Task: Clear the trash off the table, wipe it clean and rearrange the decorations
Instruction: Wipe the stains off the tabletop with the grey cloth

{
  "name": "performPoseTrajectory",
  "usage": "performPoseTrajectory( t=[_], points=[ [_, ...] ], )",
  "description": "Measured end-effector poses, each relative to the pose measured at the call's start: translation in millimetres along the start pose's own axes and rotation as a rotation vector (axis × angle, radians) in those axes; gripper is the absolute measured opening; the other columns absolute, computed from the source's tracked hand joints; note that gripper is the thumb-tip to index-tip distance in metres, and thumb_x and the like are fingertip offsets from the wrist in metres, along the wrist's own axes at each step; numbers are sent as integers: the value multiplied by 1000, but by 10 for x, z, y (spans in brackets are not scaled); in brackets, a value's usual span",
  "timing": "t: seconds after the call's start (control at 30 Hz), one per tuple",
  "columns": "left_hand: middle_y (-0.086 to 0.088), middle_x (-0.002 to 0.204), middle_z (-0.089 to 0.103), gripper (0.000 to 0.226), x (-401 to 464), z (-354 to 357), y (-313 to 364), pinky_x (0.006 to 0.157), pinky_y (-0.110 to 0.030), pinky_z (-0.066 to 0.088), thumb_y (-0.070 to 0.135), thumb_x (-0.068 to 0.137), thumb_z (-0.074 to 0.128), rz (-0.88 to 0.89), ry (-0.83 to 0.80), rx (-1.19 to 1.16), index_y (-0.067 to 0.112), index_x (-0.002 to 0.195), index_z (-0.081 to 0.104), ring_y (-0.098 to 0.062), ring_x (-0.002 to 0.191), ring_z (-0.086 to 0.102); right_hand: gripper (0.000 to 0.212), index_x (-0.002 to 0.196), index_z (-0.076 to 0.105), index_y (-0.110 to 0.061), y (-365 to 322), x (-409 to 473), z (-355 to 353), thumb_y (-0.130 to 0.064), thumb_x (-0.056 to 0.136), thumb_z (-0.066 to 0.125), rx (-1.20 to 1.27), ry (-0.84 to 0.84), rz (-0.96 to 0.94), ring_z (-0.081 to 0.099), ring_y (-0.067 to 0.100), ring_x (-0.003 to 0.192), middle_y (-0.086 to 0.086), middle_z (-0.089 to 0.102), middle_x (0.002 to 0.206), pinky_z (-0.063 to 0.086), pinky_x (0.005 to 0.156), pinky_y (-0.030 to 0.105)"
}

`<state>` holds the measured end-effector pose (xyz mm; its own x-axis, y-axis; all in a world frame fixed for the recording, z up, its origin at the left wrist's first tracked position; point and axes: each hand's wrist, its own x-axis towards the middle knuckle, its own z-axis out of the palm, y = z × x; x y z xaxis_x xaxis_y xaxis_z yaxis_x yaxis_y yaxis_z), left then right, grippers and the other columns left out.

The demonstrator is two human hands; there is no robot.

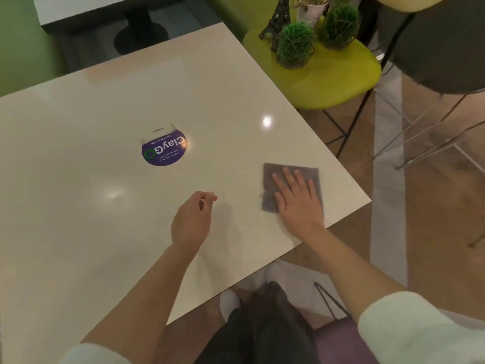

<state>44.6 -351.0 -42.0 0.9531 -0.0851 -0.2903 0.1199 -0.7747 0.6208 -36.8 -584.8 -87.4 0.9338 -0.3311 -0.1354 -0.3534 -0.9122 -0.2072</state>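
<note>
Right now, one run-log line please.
phase: wiping | right hand: flat on grey cloth near table edge | left hand: hovering, holds nothing | decorations: on green chair

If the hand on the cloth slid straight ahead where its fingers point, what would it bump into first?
Probably nothing: ahead of the right hand and grey cloth is only bare table as far as its far edge.

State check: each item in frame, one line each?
Cloth: flat on table, near the right edge.
Right hand: fingers straight, pressing the cloth.
Left hand: loosely curled above the table, holding nothing.
Table: only sticker and cloth on it.
Sticker: flat on table.
Decorations: upright on green chair.
</note>
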Motion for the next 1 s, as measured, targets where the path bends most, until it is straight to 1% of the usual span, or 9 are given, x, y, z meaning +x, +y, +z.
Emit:
performPoseTrajectory(
  t=[0.1, 0.2, 0.27, 0.4, 0.53, 0.67, 0.8, 0.9, 1.0],
  points=[
    [14, 93, 65, 24, -108, 35, -53, 75, -29, 47, 40, 100, 43, 57, -49, -63, 31, 107, 65, -6, 86, 60, 52, 155, 3, -38, 502, 110, -153, -43, 103, 7, 16, -38, 213, -8, 14, 150, -9, -5, 164, -5, 122, 43],
    [17, 102, 64, 22, -182, 76, -97, 79, -25, 45, 34, 100, 47, 120, -50, -95, 28, 109, 66, -3, 92, 58, 52, 156, 0, -34, 351, 103, -129, -40, 105, 12, 49, -27, 374, -11, 18, 150, -5, -9, 164, -6, 121, 46],
    [13, 102, 64, 22, -223, 95, -149, 83, -29, 47, 33, 99, 48, 160, -37, -104, 28, 107, 68, -6, 93, 58, 54, 156, 2, -30, -48, -103, 4, -39, 105, 12, 28, 1, 342, -7, 22, 151, 0, -6, 164, -4, 121, 47],
    [5, 100, 61, 23, -236, 90, -221, 86, -31, 44, 33, 99, 49, 271, 48, -37, 27, 106, 70, -15, 100, 52, 55, 156, 14, -28, -882, -746, 262, -40, 103, 15, 41, -14, 33, -3, 22, 151, 1, 4, 164, -1, 121, 47],
    [4, 109, 61, 24, -221, 125, -142, 88, -28, 38, 33, 101, 47, 269, 76, 68, 28, 110, 68, -18, 105, 46, 53, 155, 17, -35, -655, -766, 190, -44, 103, 16, 32, -89, -164, 0, 18, 151, -6, 9, 164, -2, 122, 43],
    [8, 111, 61, 22, -229, 186, -124, 94, -33, 42, 30, 100, 48, 316, 35, 29, 31, 110, 68, -17, 108, 46, 52, 155, 5, -38, 267, -401, -66, -44, 103, 12, -33, -41, 131, -5, 20, 151, -6, -2, 164, -3, 122, 44],
    [11, 111, 60, 22, -284, 134, -239, 96, -31, 41, 24, 99, 51, 326, 14, 20, 32, 112, 67, -13, 110, 44, 53, 155, -4, -36, 805, -131, -312, -43, 105, 10, 61, -128, 379, -16, 20, 149, -4, -16, 163, -8, 121, 47],
    [11, 112, 60, 23, -332, 54, -389, 96, -32, 41, 21, 98, 52, 259, 40, 18, 32, 111, 66, -14, 110, 45, 55, 157, -1, -31, 438, -160, -155, -43, 105, 11, 60, -36, 491, -14, 22, 150, 0, -13, 163, -8, 120, 48],
    [10, 112, 60, 24, -360, -2, -466, 95, -31, 41, 19, 98, 51, 214, 80, 4, 31, 111, 67, -15, 110, 45, 55, 157, 4, -29, -302, -355, 92, -42, 104, 9, 13, 13, 262, -8, 24, 151, 2, -6, 164, -7, 120, 47]
  ],
)
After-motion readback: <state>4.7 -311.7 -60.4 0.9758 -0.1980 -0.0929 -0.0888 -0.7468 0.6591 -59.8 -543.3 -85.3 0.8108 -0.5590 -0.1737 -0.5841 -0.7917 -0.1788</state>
